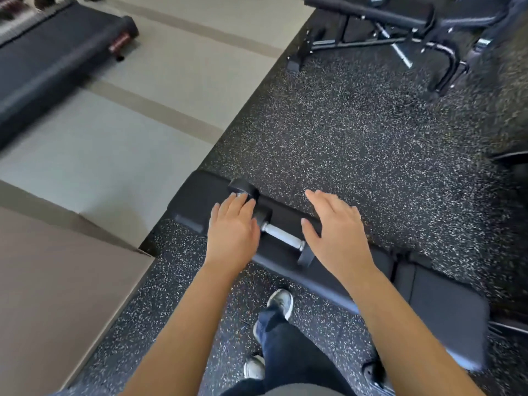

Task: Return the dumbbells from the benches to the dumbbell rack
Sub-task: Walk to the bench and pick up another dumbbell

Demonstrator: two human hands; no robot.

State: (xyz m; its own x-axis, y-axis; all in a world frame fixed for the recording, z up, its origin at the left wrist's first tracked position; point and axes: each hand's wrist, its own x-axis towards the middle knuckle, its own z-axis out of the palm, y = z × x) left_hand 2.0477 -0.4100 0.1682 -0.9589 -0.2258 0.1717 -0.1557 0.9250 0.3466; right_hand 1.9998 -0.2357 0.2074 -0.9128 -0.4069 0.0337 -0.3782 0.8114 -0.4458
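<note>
A black flat bench (200, 201) runs diagonally across the speckled rubber floor in front of me. Two black dumbbells lie on it. The nearer dumbbell (283, 238) shows its silver handle between my hands. The farther dumbbell (243, 188) lies at the bench's far end, and my left fingers partly cover it. My left hand (231, 232) reaches over it with straight fingers, gripping nothing. My right hand (334, 232) is spread flat just right of the nearer dumbbell's handle and covers part of one head. No dumbbell rack is in view.
An adjustable bench (400, 27) with a metal frame stands at the far right. A treadmill (57, 52) sits on the pale floor at the far left. A brown raised surface (57, 281) fills the left foreground. My feet (281, 302) stand close to the bench.
</note>
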